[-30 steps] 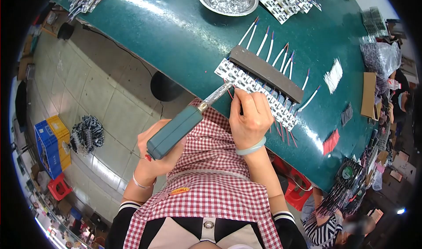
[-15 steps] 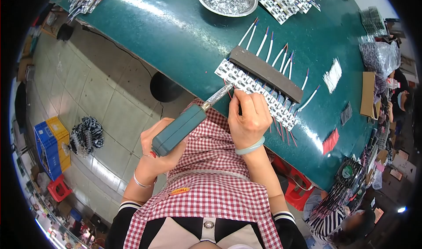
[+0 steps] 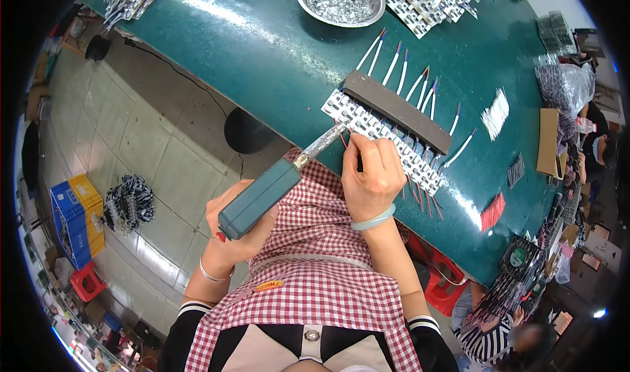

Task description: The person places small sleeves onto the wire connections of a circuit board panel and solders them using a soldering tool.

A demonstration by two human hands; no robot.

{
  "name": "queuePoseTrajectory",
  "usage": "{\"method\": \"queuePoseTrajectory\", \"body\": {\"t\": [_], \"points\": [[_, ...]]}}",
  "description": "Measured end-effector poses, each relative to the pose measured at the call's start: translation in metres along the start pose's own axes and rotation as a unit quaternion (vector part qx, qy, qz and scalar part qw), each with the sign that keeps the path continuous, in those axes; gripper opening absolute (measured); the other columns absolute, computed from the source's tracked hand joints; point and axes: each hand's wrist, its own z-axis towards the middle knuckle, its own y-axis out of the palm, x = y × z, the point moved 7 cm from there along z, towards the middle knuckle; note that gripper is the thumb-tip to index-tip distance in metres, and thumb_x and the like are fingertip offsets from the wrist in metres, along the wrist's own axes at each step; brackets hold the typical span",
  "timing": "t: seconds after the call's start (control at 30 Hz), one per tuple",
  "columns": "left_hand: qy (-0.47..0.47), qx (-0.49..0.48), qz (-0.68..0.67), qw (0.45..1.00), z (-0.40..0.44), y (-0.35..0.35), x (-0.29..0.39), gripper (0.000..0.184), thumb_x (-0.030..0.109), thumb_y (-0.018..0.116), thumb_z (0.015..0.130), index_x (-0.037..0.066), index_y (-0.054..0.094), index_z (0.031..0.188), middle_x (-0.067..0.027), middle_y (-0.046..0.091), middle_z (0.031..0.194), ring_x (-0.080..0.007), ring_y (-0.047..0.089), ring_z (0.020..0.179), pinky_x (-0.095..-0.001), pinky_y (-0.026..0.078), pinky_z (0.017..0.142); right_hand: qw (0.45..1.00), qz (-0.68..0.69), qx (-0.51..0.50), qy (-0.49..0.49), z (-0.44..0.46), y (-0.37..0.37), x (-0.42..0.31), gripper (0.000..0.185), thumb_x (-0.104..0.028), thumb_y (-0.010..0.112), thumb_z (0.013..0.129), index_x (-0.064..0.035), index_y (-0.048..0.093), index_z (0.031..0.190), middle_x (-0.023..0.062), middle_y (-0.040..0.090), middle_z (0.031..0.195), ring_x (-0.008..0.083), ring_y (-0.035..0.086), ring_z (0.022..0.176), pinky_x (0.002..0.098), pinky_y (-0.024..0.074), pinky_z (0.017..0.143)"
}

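Observation:
My left hand (image 3: 239,218) is wrapped round the green handle of a soldering iron (image 3: 259,200). The iron's metal tip reaches the near edge of a row of white circuit boards (image 3: 420,166), by a red wire. At the same edge, my right hand (image 3: 374,175) is closed in a pinch; its fingertips are next to the iron's tip, and what they hold is hidden. A dark brown bar (image 3: 398,111) lies along the boards, with white-sleeved wires (image 3: 392,65) sticking out beyond it. Several red wires (image 3: 423,198) stick out from the boards' near edge.
A metal bowl of silvery scraps (image 3: 341,1) stands at the back of the green table (image 3: 230,63), beside stacked boards (image 3: 426,4). White wires (image 3: 495,114) and red wires (image 3: 492,212) lie at the right. A person in striped clothing (image 3: 487,342) is at the lower right.
The iron's handle moved up and right, then back down and left with my left hand. My right hand has stayed nearly still. A dark object now shows at the table's top edge.

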Motion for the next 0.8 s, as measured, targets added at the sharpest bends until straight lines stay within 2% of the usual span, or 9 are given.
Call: {"method": "queuePoseTrajectory", "body": {"t": [0.43, 0.8], "points": [[-0.002, -0.008, -0.031, 0.999, 0.0034, 0.0031, -0.0033, 0.027, -0.008, 0.077, 0.074, -0.008, 0.071, 0.100, -0.0172, 0.074, 0.096, -0.0257, 0.074, 0.080, -0.0310, 0.057, 0.070, 0.999, 0.035, 0.006, 0.032, -0.0035, -0.0056, 0.0037, 0.019, 0.008, 0.078, 0.080, -0.0008, 0.068, 0.094, 0.0115, 0.057, 0.080, 0.0289, 0.059, 0.070, 0.0402, 0.0479, 0.061], [-0.026, -0.019, -0.027, 0.999, 0.0058, 0.0071, -0.0053, 0.022, -0.008, 0.076, 0.075, -0.006, 0.071, 0.096, -0.0155, 0.073, 0.094, -0.0244, 0.071, 0.076, -0.0306, 0.055, 0.068, 0.999, 0.029, 0.008, 0.034, -0.0056, -0.0029, 0.0060, 0.020, 0.009, 0.078, 0.080, -0.0015, 0.068, 0.093, 0.0112, 0.059, 0.080, 0.0286, 0.061, 0.070, 0.0400, 0.0485, 0.061]]}}
